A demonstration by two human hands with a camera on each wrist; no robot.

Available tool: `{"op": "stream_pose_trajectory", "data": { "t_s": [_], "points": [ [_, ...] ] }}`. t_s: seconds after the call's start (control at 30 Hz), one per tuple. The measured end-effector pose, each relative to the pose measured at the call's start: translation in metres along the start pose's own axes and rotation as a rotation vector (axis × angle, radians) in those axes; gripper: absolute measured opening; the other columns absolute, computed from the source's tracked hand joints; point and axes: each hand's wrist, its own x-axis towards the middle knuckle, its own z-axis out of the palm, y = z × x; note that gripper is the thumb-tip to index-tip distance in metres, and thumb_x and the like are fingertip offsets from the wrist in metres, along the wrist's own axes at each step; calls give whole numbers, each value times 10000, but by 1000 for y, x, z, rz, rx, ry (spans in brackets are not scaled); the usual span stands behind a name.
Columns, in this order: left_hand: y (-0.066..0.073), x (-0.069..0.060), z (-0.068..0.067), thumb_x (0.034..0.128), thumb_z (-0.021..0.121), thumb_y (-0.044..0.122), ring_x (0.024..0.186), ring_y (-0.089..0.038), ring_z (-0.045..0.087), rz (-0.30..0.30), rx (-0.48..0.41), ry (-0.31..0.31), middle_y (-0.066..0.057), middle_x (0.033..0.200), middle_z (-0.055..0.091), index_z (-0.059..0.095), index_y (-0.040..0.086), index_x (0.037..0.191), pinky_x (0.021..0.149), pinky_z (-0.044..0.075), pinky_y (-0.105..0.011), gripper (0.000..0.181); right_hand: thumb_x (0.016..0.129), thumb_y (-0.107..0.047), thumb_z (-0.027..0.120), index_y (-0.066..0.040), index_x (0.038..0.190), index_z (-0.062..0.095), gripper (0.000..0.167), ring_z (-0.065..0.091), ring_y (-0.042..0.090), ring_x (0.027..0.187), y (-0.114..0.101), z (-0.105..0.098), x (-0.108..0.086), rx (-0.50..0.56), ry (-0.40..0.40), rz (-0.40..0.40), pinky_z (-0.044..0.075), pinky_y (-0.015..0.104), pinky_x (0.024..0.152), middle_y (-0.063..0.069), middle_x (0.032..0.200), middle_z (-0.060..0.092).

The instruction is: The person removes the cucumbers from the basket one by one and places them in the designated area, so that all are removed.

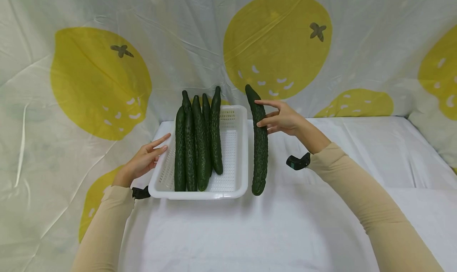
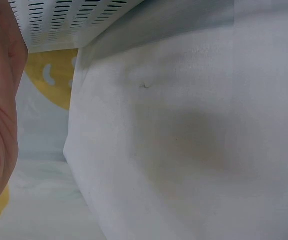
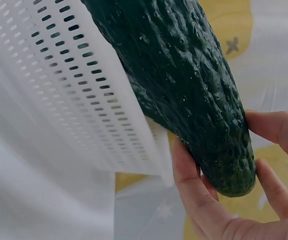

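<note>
My right hand (image 1: 283, 119) holds a long, dark green, bumpy cucumber (image 1: 260, 157) by its far half, thumb and fingers on opposite sides. It hangs just right of a white perforated plastic basket (image 1: 242, 157). In the right wrist view the fingers (image 3: 199, 200) surround the cucumber's rounded end (image 3: 229, 175). Several more cucumbers (image 1: 203, 161) lie side by side lengthwise in the basket's left and middle, far tips jutting past its rim. My left hand (image 1: 144, 159) touches the basket's left rim with thumb and forefinger extended; its other fingers are partly hidden.
A white cloth (image 1: 214, 232) covers the table under the basket. Behind stands a pale curtain with large printed yellow lemons (image 1: 278, 41). Black wrist devices (image 1: 298, 161) sit at both sleeve cuffs. The basket's right part shows its bare perforated floor.
</note>
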Motion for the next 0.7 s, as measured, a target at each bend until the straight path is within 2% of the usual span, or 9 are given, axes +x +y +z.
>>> {"op": "stream_pose_trajectory", "data": {
  "t_s": [0.07,0.17,0.33,0.47,0.7],
  "points": [
    [0,0,0,1077,466,141,624,-50,558,1,-8,-3,27,782,549,251,210,1598,579,530,-195,568,897,69,691,-266,1522,442,751,662,257,813,3,-3,-1,1,4,2,585,371,708,271,1259,547],
    [1,0,0,1077,468,139,623,-49,558,1,-9,-3,27,783,553,248,203,1598,578,528,-192,570,902,69,686,-259,1532,425,757,667,251,838,7,-7,-2,1,2,0,583,373,719,255,1262,545],
    [1,0,0,1075,477,148,586,-41,515,-2,1,6,45,724,509,252,202,1597,542,495,-173,571,901,62,690,-237,1554,387,779,662,274,942,14,-14,-5,-2,-11,9,580,392,763,297,1380,459],
    [0,1,0,1077,466,134,604,-44,541,2,-16,-2,39,743,532,251,199,1597,558,515,-183,566,890,57,707,-205,1566,363,803,631,327,1035,21,-17,-7,-9,-15,23,573,420,810,332,1466,361],
    [-2,2,0,1082,439,99,640,-49,584,16,-42,-22,29,803,584,250,197,1597,580,535,-194,557,879,62,715,-187,1564,366,809,599,363,1054,36,-21,-5,2,-4,48,571,437,822,338,1450,367]
  ]
}}
